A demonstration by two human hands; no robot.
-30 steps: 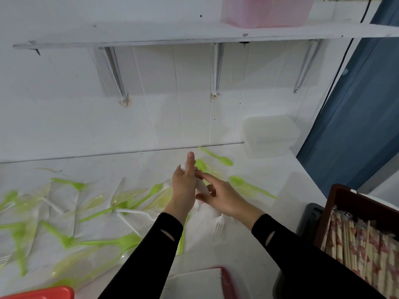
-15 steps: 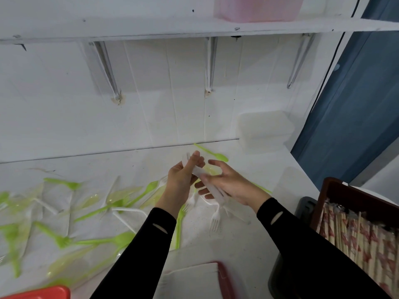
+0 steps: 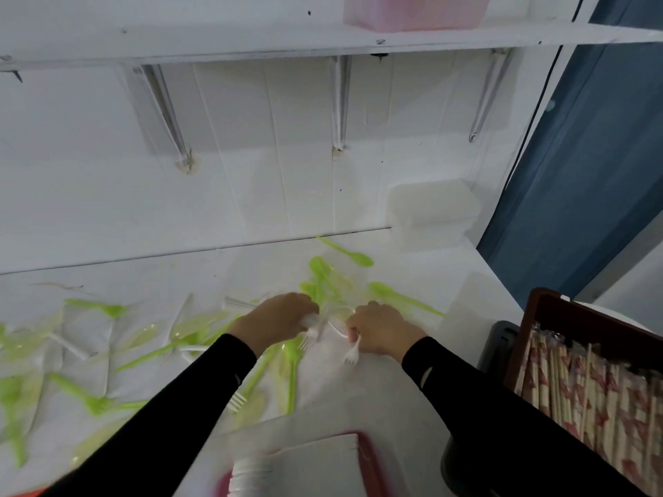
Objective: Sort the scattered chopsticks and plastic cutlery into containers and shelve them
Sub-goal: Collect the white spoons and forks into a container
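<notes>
Green and white plastic cutlery lies scattered over the white table (image 3: pixel 412 281). My left hand (image 3: pixel 276 319) is down on the table, its fingers curled round white plastic forks (image 3: pixel 311 333). Beside it, my right hand (image 3: pixel 382 326) grips another white fork (image 3: pixel 352 355) whose tines point toward me. Green spoons (image 3: pixel 324 278) lie just beyond both hands. A brown crate (image 3: pixel 545 310) at the right holds wrapped chopsticks (image 3: pixel 588 385). A red container (image 3: pixel 369 457) with white contents sits at the near edge.
Two stacked clear lidded tubs (image 3: pixel 432 218) stand at the back right corner. A white shelf (image 3: pixel 251 41) on metal brackets runs overhead with a pink box (image 3: pixel 412 10) on it. A blue curtain (image 3: pixel 581 174) hangs at the right. A dark bin (image 3: pixel 500 344) stands beside the crate.
Both hands have dropped from holding white cutlery in the air to the table surface, where they now gather white forks. The view has tilted slightly.
</notes>
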